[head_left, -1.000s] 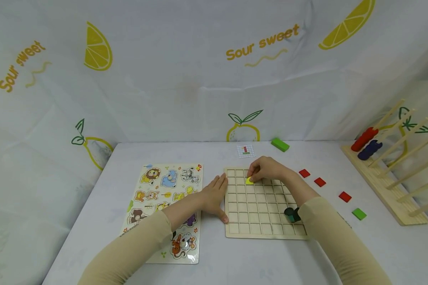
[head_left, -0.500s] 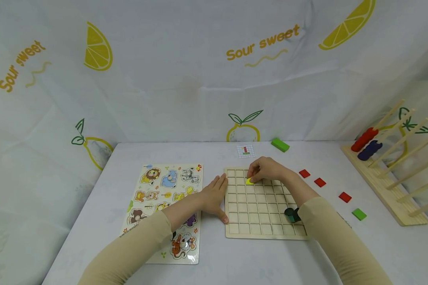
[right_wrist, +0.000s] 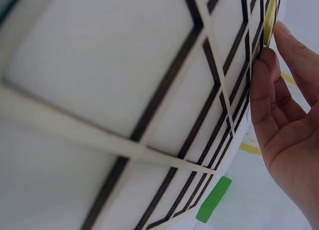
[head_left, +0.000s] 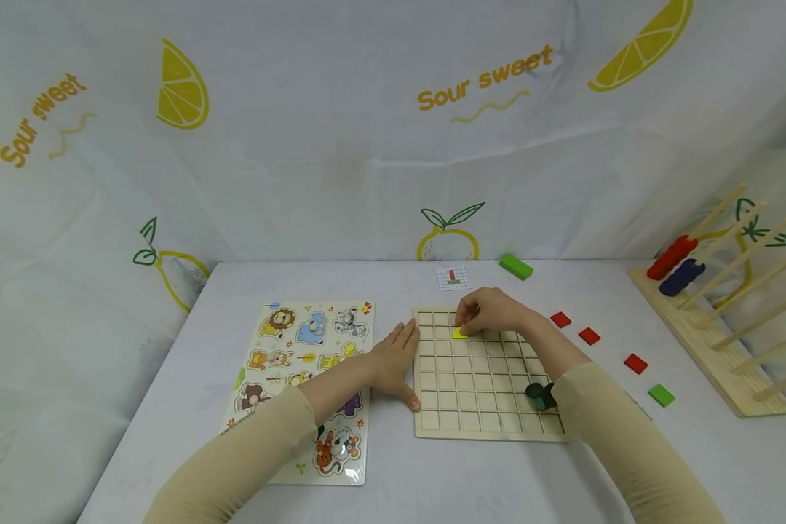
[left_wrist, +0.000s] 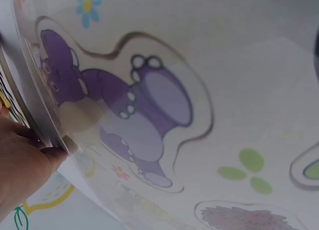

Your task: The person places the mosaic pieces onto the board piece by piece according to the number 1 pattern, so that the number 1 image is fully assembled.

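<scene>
A wooden grid board (head_left: 447, 402) with square cells lies in front of me. At its upper left part, my right hand (head_left: 491, 309) pinches a small yellow tile (head_left: 459, 333) against a cell, fingers bent. The right wrist view shows the fingertips right at this yellow tile (right_wrist: 269, 23), seen nearly edge-on. My left hand (head_left: 388, 364) lies flat with fingers spread, touching the board's left edge. A small card (head_left: 453, 278) printed with a coloured grid pattern lies behind the board.
Left of the board lies an animal puzzle (head_left: 311, 358), partly under the left forearm. Red tiles (head_left: 589, 335) and a green tile (head_left: 661, 395) lie to the right. A green block (head_left: 516, 266) sits at the back. A wooden peg rack (head_left: 714, 342) stands far right.
</scene>
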The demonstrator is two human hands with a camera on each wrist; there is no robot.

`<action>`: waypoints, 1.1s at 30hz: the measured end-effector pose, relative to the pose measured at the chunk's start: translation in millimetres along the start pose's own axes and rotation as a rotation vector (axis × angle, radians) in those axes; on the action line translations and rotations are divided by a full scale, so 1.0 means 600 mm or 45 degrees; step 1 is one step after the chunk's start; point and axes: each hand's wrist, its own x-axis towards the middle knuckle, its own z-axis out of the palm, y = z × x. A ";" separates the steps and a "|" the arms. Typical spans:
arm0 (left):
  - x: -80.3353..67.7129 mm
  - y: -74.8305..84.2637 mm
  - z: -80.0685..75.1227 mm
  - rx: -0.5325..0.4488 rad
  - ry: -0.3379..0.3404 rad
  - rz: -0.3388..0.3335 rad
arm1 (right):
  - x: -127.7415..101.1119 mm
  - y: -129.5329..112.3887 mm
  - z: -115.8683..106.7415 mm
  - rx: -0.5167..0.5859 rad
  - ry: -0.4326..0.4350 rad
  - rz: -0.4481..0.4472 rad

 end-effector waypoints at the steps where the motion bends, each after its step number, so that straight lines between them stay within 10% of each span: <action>1: 0.000 0.000 0.000 0.002 -0.001 0.002 | -0.001 0.000 -0.002 -0.001 0.001 -0.007; 33: 0.001 0.000 0.000 0.029 0.004 0.007 | -0.095 0.107 -0.120 0.050 0.238 0.178</action>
